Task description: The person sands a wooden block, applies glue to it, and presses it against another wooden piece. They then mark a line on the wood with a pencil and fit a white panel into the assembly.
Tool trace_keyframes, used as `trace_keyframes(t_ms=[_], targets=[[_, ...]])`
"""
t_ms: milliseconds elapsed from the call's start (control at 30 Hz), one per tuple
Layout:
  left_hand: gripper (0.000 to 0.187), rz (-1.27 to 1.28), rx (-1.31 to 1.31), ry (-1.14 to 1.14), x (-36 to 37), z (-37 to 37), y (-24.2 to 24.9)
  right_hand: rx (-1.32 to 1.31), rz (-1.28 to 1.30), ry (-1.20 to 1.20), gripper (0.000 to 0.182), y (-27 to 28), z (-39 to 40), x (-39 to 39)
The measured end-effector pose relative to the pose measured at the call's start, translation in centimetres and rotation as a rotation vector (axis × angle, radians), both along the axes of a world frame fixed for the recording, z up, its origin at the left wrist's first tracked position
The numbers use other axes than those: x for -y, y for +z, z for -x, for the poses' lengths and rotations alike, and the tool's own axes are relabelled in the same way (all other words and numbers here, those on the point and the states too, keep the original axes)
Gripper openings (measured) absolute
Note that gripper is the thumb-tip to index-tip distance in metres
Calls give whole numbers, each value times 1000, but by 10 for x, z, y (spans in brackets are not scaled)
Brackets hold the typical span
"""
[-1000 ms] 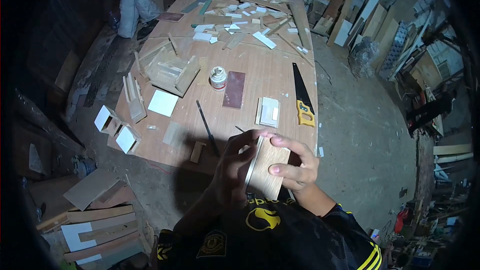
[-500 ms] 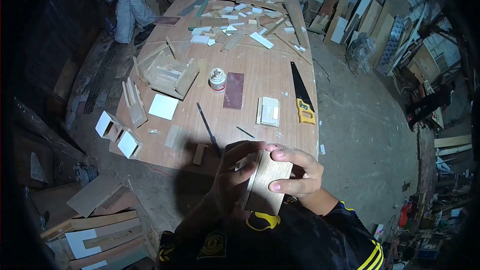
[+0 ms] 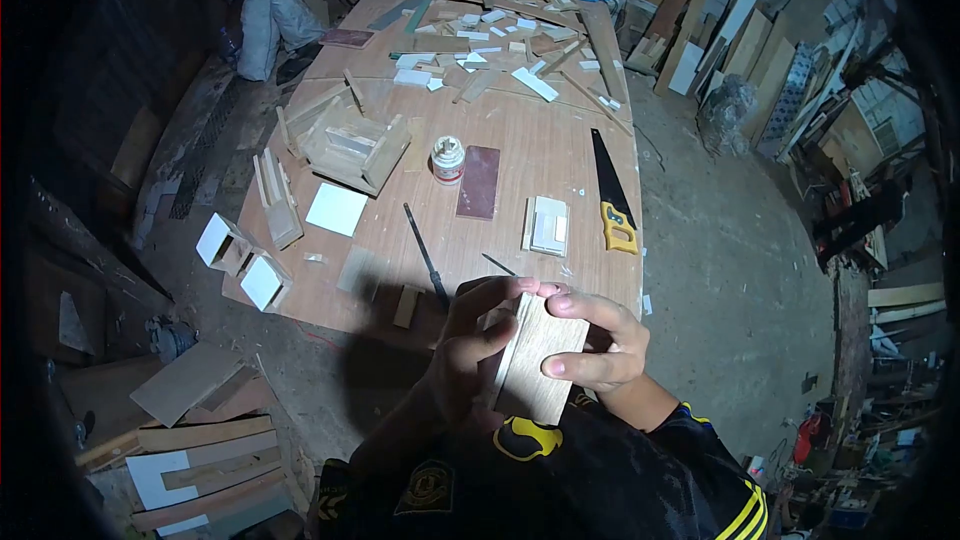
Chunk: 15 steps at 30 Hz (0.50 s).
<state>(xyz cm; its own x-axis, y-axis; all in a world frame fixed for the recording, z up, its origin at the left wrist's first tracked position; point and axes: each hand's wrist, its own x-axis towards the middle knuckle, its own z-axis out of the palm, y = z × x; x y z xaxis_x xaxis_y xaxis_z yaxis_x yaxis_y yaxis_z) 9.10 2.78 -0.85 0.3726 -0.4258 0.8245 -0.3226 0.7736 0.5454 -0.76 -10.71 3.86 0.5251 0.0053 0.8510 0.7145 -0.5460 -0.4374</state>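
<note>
A small wooden block (image 3: 541, 358), seemingly made of layered pieces, is held upright close to my chest. My left hand (image 3: 470, 345) grips its left edge, fingers curled and partly in shadow. From the right, my right hand (image 3: 600, 345) clasps the same block, thumb and fingers on its face and top. Just beyond my hands on the table lie a pencil (image 3: 497, 264), a dark slim file-like tool (image 3: 426, 255) and a small wood strip (image 3: 407, 307). The back of the block is hidden.
On the wooden table (image 3: 400, 165) stand a glue jar (image 3: 448, 160), a reddish sanding sheet (image 3: 479, 183), a stacked white-topped piece (image 3: 547, 226), a handsaw (image 3: 615, 200) and a wooden box assembly (image 3: 355, 145). Wood offcuts (image 3: 490, 35) cover the far end. Boards (image 3: 210, 470) lie at lower left.
The view has shifted slightly, so the table items appear a little lower and to the right. Both hands keep hold of the block, which has barely moved.
</note>
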Motion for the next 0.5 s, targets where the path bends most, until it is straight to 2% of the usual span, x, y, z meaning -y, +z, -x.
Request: trace_keyframes(t_ms=[167,233,267,333,367,400,467,500], targets=[[64,35,-27,-34,2,-10,-6,-3,-22,-13,19,-6,-14,-4],[59,54,-120,-26,6,-14,-8,-66,5,-128,22,-12,-25,-3],[51,32,-207,28,10,-11,-16,-68,4,-122,22,-18,-31,-1],[51,-228,-249,141,1,-18,-31,-164,43,-237,27,-36,-43,4],[59,-288,-300,120,-2,-20,-32,-205,20,-259,29,-44,-48,3],[59,-293,-307,126,-1,-21,-40,-212,16,-253,29,-52,-52,4],[67,-309,-645,-15,2,-24,-64,-358,-19,-299,31,-71,-59,6],[70,-397,-741,19,2,-26,-69,-393,-60,-294,32,-81,-64,6]])
